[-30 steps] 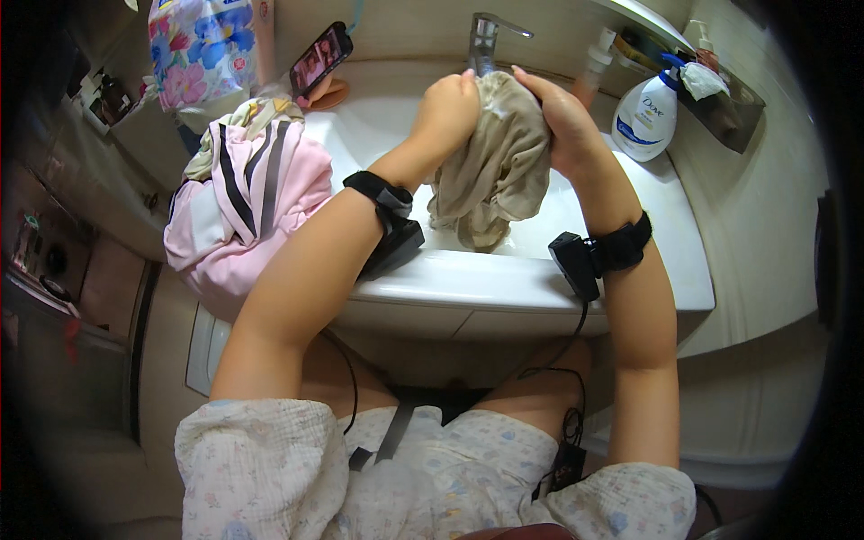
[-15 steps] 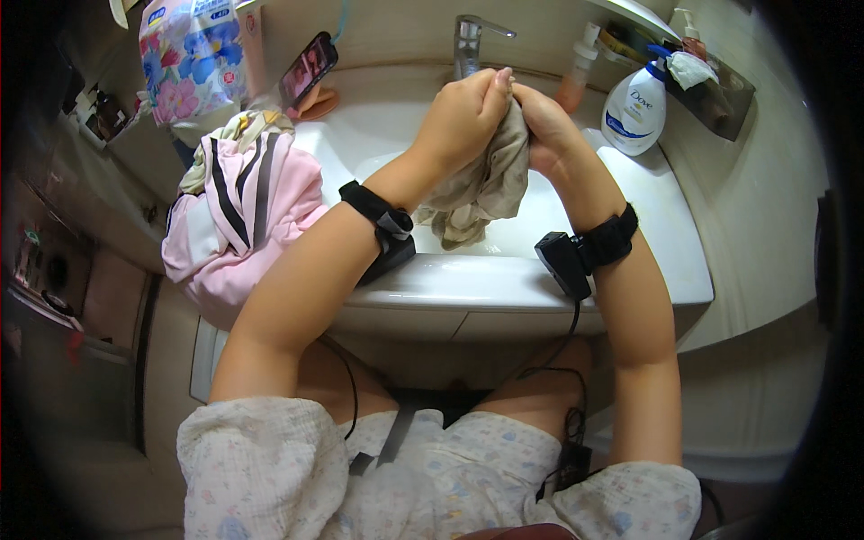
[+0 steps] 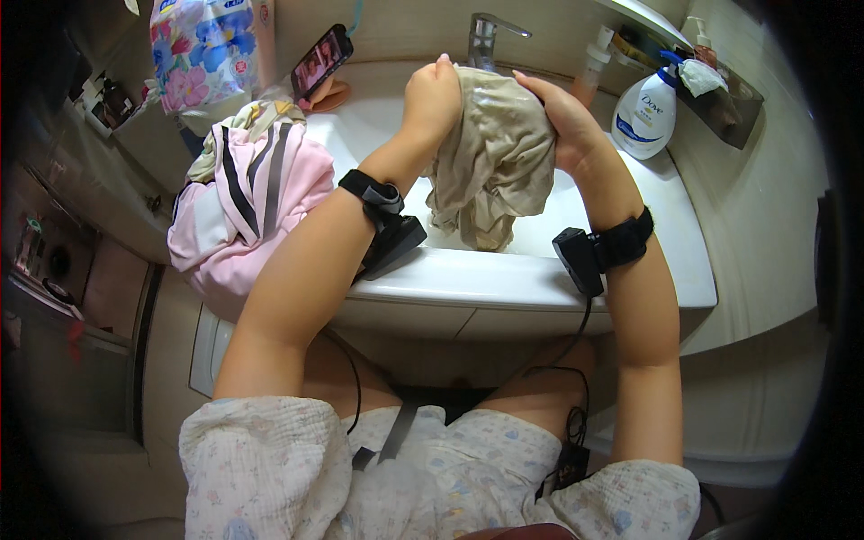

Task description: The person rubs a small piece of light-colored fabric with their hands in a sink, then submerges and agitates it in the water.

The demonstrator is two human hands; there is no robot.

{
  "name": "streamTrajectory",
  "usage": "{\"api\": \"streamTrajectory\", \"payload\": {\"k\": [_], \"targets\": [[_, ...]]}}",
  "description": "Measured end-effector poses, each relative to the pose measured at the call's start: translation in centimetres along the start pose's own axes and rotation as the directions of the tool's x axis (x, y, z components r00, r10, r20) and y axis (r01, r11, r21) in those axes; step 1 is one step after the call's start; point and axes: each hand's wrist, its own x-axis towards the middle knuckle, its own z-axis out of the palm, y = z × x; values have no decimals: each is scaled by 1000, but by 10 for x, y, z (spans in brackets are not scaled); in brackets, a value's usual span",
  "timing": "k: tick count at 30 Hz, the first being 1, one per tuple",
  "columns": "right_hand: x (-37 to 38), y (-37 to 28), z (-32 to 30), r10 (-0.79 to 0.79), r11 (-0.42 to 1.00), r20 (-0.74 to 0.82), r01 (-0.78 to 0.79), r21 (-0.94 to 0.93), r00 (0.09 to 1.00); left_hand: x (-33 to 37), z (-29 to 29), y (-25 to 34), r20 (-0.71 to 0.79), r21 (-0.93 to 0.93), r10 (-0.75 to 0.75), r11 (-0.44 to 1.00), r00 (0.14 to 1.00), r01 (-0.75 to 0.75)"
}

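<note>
A wet-looking, crumpled beige cloth garment (image 3: 495, 144) hangs spread between my two hands over the white sink basin (image 3: 549, 236). My left hand (image 3: 434, 99) is closed on its upper left corner. On the other side, my right hand (image 3: 562, 121) grips the upper right edge, thumb toward the top and fingers partly behind the fabric. The garment's lower end bunches down into the basin. Just behind it stands the chrome faucet (image 3: 486, 40), its base partly hidden by the cloth.
Pink clothes (image 3: 270, 193) with dark stripes are heaped left of the basin. Behind them are a flowered package (image 3: 202, 58) and a phone (image 3: 322, 63) on a stand. A white pump bottle (image 3: 644, 112) stands at the right, near a wall shelf (image 3: 742, 108). Black devices with cables are strapped to both forearms.
My hands have moved apart, the left one leftward and the right one slightly right. The beige garment, bunched between them before, is now spread wider.
</note>
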Motion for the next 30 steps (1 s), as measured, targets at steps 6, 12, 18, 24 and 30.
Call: {"api": "streamTrajectory", "payload": {"k": [6, 12, 18, 24, 30], "targets": [[1, 9, 2, -83, 932, -149, 24, -362, 985, -1, -4, 0, -12, -45, -104, 994, 995, 103], [-7, 13, 13, -33, 919, -108, -13, -394, 994, -16, 1, 28, 161, -67, 8, 998, 987, 3], [1, 15, 4, -27, 989, -27, 23, -149, 999, -32, 8, 45, 293, 70, 252, 956, 922, -283], [0, 17, 5, 4, 995, 13, -2, -104, 1000, -32, 9, 42, 211, 46, 194, 977, 958, -208], [-3, 15, 9, 53, 989, 4, -51, -141, 999, -18, 1, 23, 137, 164, 75, 982, 988, -97]]}}
